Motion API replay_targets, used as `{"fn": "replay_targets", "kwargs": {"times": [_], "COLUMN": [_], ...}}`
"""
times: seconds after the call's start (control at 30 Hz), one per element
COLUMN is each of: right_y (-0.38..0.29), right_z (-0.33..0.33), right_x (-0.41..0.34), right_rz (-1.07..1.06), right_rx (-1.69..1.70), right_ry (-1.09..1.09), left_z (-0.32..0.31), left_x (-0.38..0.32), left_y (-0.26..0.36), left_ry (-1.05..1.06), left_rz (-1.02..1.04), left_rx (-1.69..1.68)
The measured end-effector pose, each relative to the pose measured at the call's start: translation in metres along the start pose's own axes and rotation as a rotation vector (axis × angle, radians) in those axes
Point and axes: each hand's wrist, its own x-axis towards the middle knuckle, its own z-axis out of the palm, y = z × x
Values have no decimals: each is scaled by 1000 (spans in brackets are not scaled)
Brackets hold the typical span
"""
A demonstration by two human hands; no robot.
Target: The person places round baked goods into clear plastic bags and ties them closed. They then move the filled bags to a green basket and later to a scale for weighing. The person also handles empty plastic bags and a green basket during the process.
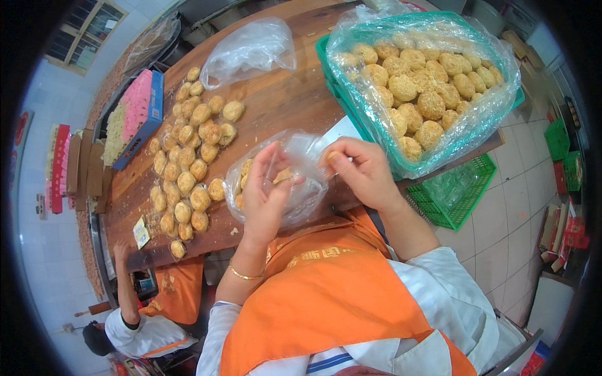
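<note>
My left hand (pixel 265 192) is over a clear plastic bag (pixel 301 204) near the table's front edge, thumb and fingers apart. Clear plastic shows between its fingers, but whether they grip it is hard to make out. My right hand (pixel 360 171) has its fingertips pinched at the edge of blurred, transparent plastic (pixel 308 155) between both hands. Round golden pastries (pixel 240 199) show through the bag, partly hidden by my left hand. Left of it, many baked pastries (pixel 186 182) lie grouped on the wooden table (pixel 273 105), several in clear cups.
At the right, a green crate (pixel 324 63) lined with clear plastic holds many pastries (pixel 430 104). Another plastic bag (pixel 251 49) lies farther back. A blue box (pixel 156 96) with pink and cream contents stands left. A co-worker (pixel 150 336) reaches to the table's left end. A green basket (pixel 470 207) sits below.
</note>
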Motion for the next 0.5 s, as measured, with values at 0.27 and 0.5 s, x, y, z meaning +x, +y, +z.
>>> {"fn": "replay_targets", "kwargs": {"times": [0.27, 0.5], "right_y": [9, 3], "right_z": [-4, 0], "right_x": [-4, -6], "right_rz": [-115, -188], "right_rx": [-16, -143], "right_ry": [271, 319], "left_z": [-11, -19], "left_x": [27, 88], "left_y": [-2, 0], "left_ry": [102, 244], "left_rz": [21, 516], "left_rx": [391, 1247]}}
